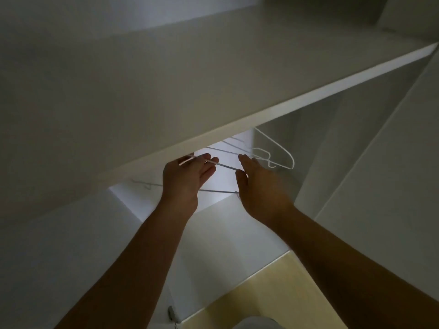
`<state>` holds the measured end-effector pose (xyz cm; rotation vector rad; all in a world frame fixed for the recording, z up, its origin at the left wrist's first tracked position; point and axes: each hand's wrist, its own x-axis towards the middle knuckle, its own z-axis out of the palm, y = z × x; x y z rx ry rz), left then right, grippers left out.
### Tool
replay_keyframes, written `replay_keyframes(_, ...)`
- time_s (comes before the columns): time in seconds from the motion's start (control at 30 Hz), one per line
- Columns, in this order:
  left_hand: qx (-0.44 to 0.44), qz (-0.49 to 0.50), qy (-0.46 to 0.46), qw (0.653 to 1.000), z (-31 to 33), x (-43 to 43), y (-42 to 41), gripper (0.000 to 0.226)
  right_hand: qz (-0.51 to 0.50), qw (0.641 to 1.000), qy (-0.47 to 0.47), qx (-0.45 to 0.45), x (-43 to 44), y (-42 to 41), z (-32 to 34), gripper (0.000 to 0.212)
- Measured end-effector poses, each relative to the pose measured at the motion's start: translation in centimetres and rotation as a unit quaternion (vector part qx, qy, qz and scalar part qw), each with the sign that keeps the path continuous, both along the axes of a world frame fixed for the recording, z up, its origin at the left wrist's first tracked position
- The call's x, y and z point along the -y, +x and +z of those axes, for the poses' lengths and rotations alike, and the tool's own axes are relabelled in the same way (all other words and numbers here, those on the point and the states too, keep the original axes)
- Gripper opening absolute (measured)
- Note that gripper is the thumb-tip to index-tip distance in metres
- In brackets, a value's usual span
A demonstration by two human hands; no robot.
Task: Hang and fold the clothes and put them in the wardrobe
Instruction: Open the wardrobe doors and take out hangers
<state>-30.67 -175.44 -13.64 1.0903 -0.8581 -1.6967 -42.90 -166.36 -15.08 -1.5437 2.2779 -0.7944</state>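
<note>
- You are at the hanger-fetching step: both arms reach into the white panelled wardrobe [380,162], under its broad white shelf [261,110]. No garment shows inside it yet.
- Your left hand [187,176] holds a thin white wire hanger [223,166]. Its fingers [206,159] are curled up under the top wire, right below the shelf's front edge.
- Your right hand [259,186] holds nothing. Its fingers [247,161] are straight and together, and the thumb sits by the near end of that wire; whether it touches is not clear.
- More white hangers [283,151] hang just beyond your right hand. Their hooks, and whatever rail carries them, are hidden behind the shelf.
- The next move likely calls for freeing the held hanger's hook and drawing it out low, under the shelf edge. Steady the neighbouring hangers with your right hand, since thin wires snag on each other easily.
- After that, a garment still has to go on the hanger before it returns here.
</note>
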Motion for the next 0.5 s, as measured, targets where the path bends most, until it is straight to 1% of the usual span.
replay_keyframes(0.1, -0.034, -0.046, 0.054, 0.997, -0.5, -1.8, -1.5, 0.021, -0.030, 0.997, -0.054, -0.035, -2.8, -1.7, 0.2, 0.035)
replay_keyframes(0.17, -0.054, -0.084, 0.088, 0.991, -1.1, -3.2, -2.8, 0.021, -0.049, 0.994, -0.086, -0.044, -4.9, -3.0, 0.2, 0.025)
replay_keyframes(0.23, -0.059, -0.123, 0.118, 0.984, -1.7, -4.8, -4.2, 0.019, -0.071, 0.990, -0.103, -0.066, -7.3, -4.4, 0.0, 0.021)
replay_keyframes(0.33, -0.040, -0.189, 0.155, 0.969, -2.3, -7.6, -6.8, 0.017, -0.106, 0.986, -0.086, -0.094, -11.2, -6.3, 0.1, 0.021)
replay_keyframes(0.5, 0.002, -0.278, 0.210, 0.937, -3.3, -14.3, -11.8, 0.013, -0.155, 0.979, 0.002, -0.132, -18.6, -9.1, 0.7, 0.027)
